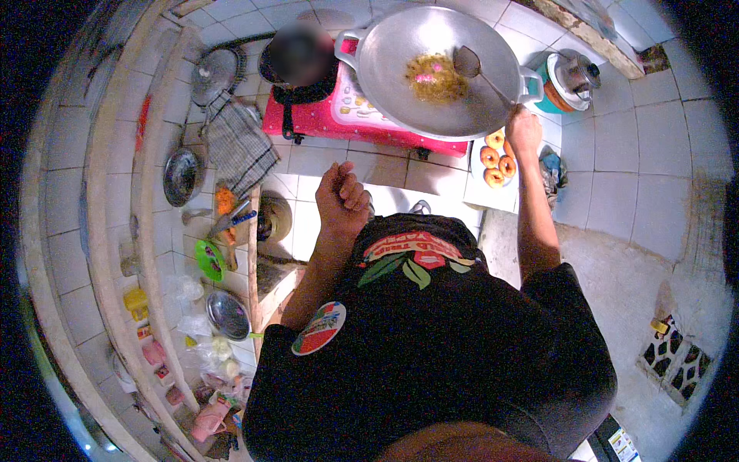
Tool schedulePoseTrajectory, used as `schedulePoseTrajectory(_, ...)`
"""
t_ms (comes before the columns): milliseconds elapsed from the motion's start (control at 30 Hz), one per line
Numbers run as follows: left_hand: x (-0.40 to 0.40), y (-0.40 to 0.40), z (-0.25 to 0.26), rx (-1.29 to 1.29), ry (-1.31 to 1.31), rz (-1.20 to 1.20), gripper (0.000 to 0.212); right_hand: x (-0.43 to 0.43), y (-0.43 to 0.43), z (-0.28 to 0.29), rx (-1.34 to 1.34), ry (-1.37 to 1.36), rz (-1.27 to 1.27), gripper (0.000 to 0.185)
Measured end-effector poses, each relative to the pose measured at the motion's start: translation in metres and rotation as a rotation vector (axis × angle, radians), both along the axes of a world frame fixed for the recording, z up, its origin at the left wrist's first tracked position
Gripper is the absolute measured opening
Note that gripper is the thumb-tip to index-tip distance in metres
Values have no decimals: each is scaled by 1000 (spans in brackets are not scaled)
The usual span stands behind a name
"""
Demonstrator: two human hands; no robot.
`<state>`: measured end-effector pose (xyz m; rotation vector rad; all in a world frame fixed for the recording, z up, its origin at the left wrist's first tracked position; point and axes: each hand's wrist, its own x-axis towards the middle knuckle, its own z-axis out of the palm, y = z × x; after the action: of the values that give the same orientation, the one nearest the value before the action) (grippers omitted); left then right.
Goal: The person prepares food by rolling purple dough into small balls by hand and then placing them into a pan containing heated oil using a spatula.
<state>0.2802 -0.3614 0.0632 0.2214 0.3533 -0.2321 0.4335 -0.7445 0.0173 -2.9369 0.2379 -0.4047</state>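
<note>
My right hand (524, 130) is closed around the handle end of a metal spatula (467, 62), by the right handle of a large metal wok (381, 63). The spatula's blade rests inside the wok, beside a pool of yellowish-brown bubbling liquid (441, 86) with small pink spots. Below my right hand, a plate holds several brown ring doughnuts (489, 156); the wrist hides part of it. My left hand (343, 196) hovers in front of my body with its fingers curled in, and nothing shows in it.
The wok sits on a pink gas stove (312, 118), beside a black frying pan (287, 107). A pot with a glass lid (577, 72) stands right. Along the left counter lie a checked cloth (239, 138), a ladle (183, 176), knives (236, 219) and a green bowl (209, 260).
</note>
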Motion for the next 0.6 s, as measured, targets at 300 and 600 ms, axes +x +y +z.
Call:
schedulePoseTrajectory(300, -7, 0, 4, -4, -7, -2, 33, 38, -14, -33, -23, -36, -34, 47)
schedulePoseTrajectory(600, -14, 1, 1, 42, 6, 46, 32, 41, -4, -23, -3, 61, 11, 48)
